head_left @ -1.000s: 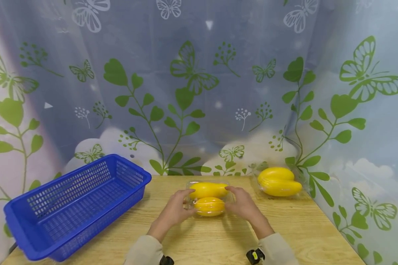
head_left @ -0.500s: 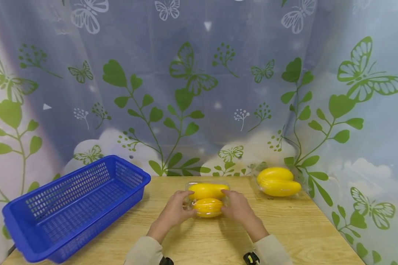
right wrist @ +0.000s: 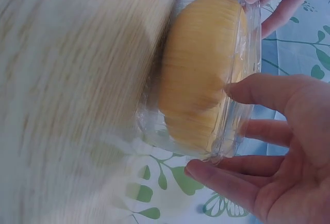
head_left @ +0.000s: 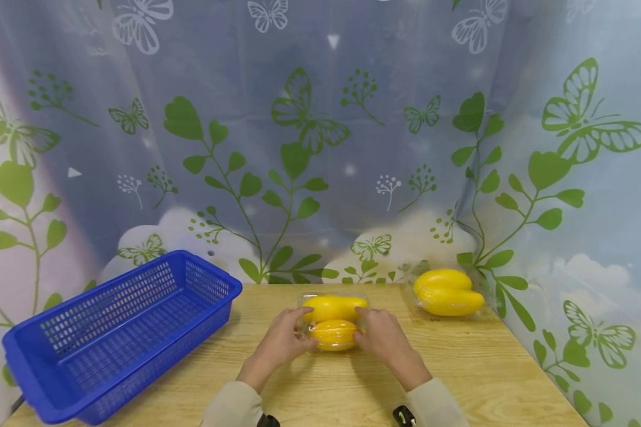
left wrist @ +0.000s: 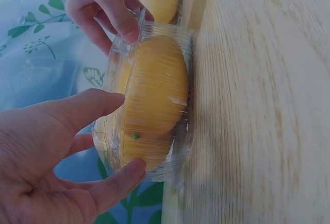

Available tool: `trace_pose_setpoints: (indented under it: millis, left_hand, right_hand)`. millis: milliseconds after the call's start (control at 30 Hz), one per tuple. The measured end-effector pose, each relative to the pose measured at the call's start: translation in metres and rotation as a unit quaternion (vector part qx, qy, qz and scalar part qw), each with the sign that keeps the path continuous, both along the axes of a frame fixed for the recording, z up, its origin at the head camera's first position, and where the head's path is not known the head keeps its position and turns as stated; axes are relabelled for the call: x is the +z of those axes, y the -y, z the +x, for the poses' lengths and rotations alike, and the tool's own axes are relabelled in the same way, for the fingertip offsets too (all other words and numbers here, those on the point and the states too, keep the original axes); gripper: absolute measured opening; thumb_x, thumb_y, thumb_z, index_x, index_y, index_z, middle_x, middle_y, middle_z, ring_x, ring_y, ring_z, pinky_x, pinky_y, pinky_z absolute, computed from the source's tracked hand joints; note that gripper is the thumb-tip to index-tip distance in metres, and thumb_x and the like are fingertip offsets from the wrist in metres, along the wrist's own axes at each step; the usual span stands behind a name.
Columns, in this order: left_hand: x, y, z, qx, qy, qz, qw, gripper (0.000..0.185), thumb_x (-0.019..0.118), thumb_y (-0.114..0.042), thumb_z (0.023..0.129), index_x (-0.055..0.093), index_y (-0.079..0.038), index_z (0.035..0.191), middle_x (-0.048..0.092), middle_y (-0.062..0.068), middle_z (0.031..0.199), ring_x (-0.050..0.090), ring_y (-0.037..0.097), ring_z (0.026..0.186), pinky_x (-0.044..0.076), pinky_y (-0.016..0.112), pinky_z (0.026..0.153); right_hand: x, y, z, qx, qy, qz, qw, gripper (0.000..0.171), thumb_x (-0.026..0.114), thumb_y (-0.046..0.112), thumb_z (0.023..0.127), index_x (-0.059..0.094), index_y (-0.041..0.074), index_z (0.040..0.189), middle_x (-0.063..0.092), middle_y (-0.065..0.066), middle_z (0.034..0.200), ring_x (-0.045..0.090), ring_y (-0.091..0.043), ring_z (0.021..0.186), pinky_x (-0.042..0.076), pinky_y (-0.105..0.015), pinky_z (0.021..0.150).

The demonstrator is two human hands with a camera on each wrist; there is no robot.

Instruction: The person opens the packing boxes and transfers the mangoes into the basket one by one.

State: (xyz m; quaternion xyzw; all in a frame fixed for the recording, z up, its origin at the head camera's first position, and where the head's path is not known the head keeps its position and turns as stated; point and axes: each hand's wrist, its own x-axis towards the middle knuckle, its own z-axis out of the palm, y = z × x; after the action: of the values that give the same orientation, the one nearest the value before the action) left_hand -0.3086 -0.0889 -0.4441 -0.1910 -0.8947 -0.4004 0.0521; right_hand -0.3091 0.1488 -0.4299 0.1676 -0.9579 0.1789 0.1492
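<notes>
A clear plastic clamshell box stands on the table between both hands. Two yellow mango-like fruits show through its lid. At the left end, my left hand grips the box, with the thumb on the near side and fingers reaching the far side. My right hand holds the opposite end. In the right wrist view, the right thumb presses the lid's rim, while the fingers lie along the box's end. The base of the box appears to rest on the wood.
A blue perforated basket sits tilted at the left of the wooden table. Another clear pack of yellow fruits lies at the back right, near the table edge. A butterfly-patterned curtain hangs behind the table.
The right hand has shifted slightly left, closer in against the box. The left hand and the box have barely moved.
</notes>
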Motion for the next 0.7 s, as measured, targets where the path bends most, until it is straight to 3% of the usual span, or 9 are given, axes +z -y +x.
trace_pose_setpoints:
  millis: [133, 300, 467, 700]
  left_hand:
    - [-0.0005, 0.0003, 0.0001, 0.002, 0.004, 0.001, 1.0, 0.067, 0.085, -0.02, 0.085, 0.058, -0.008, 0.145, 0.057, 0.024, 0.135, 0.064, 0.033, 0.108, 0.062, 0.042, 0.083]
    - [-0.0006, -0.0002, 0.0004, 0.002, 0.013, 0.005, 0.9999, 0.068, 0.085, -0.02, 0.085, 0.057, -0.008, 0.145, 0.055, 0.025, 0.136, 0.066, 0.037, 0.109, 0.062, 0.045, 0.087]
    - [0.0008, -0.0008, 0.0019, 0.003, 0.011, 0.0, 0.9999, 0.07, 0.086, -0.021, 0.083, 0.056, -0.008, 0.145, 0.055, 0.025, 0.133, 0.066, 0.033, 0.104, 0.062, 0.044, 0.085]
    - [0.0025, -0.0024, 0.0045, 0.004, 0.011, -0.009, 0.9999, 0.075, 0.088, -0.022, 0.08, 0.056, -0.008, 0.146, 0.055, 0.024, 0.13, 0.061, 0.026, 0.097, 0.059, 0.037, 0.078]
  right_hand:
    - [0.0021, -0.0009, 0.0002, 0.011, -0.005, 0.016, 1.0, 0.044, 0.077, 0.011, 0.086, 0.07, -0.005, 0.126, 0.073, -0.016, 0.081, 0.031, -0.01, 0.05, 0.03, -0.025, 0.048]
    - [0.0052, -0.0011, 0.0004, 0.027, -0.007, 0.043, 0.999, 0.035, 0.077, 0.01, 0.085, 0.072, -0.004, 0.117, 0.059, -0.004, 0.063, 0.037, -0.012, 0.052, 0.033, -0.025, 0.049]
    - [0.0064, -0.0023, 0.0016, 0.047, -0.02, 0.066, 0.996, 0.023, 0.078, 0.008, 0.085, 0.07, 0.0, 0.105, 0.057, -0.003, 0.063, 0.043, -0.013, 0.054, 0.041, -0.028, 0.052]
    - [0.0062, -0.0044, 0.0037, 0.07, -0.044, 0.099, 0.992, 0.018, 0.078, 0.005, 0.086, 0.067, 0.0, 0.1, 0.056, -0.006, 0.063, 0.046, -0.014, 0.054, 0.043, -0.029, 0.05]
